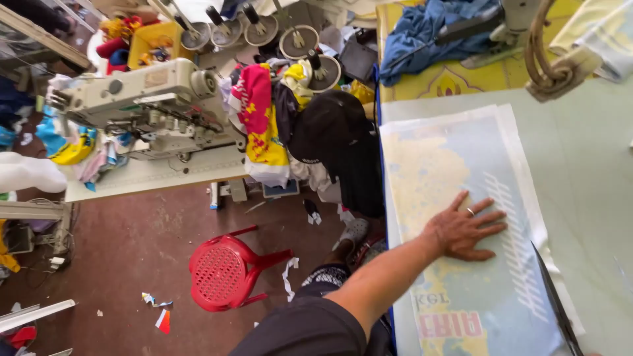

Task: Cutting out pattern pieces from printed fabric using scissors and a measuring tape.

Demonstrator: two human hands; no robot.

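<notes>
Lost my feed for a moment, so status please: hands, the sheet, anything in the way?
Left hand flat, fingers spread, on printed sheet. Right hand not in view. Sheet lies on pale table. Dark straight blade-like edge at sheet's right corner, apart from hand.

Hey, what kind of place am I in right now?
Most likely a small garment sewing workshop. An industrial sewing machine sits on its table, thread cones stand behind it, and your left hand presses flat on a printed fabric sheet.
</notes>
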